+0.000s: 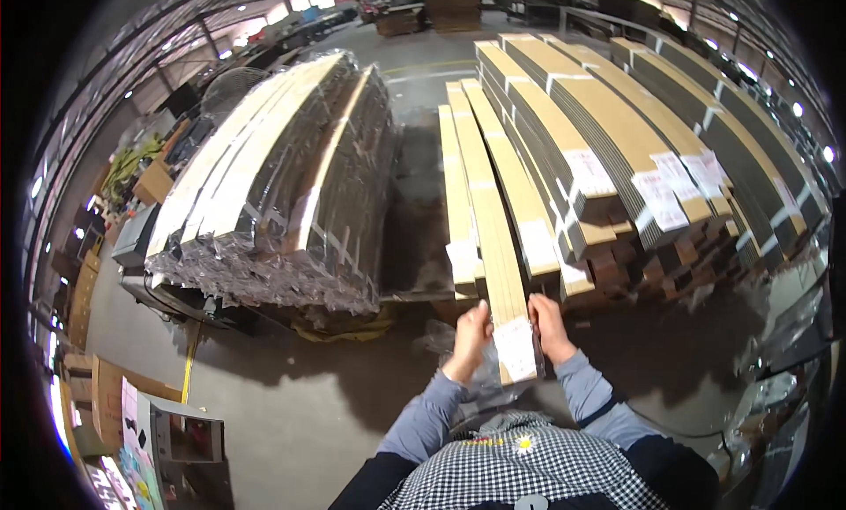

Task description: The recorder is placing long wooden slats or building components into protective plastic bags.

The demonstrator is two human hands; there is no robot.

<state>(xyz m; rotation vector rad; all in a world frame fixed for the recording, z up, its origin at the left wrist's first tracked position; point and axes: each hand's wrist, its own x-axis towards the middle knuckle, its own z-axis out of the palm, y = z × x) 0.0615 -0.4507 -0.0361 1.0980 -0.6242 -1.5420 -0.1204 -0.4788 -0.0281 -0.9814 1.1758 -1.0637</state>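
Note:
A long, narrow bundle of tan cardboard strips reaches out from just in front of my body over the stacks. A white paper label lies on its near end. My left hand grips the bundle's left side close to that end, thumb up. On the opposite side my right hand holds it with curled fingers; the fingers under the bundle are hidden. Another narrow bundle lies along its left, and a labelled one along its right.
At left stands a plastic-wrapped pile of long boards. Taller strapped cardboard stacks with white labels fill the right. A grey cabinet and an open carton stand at lower left. Loose clear plastic lies at lower right.

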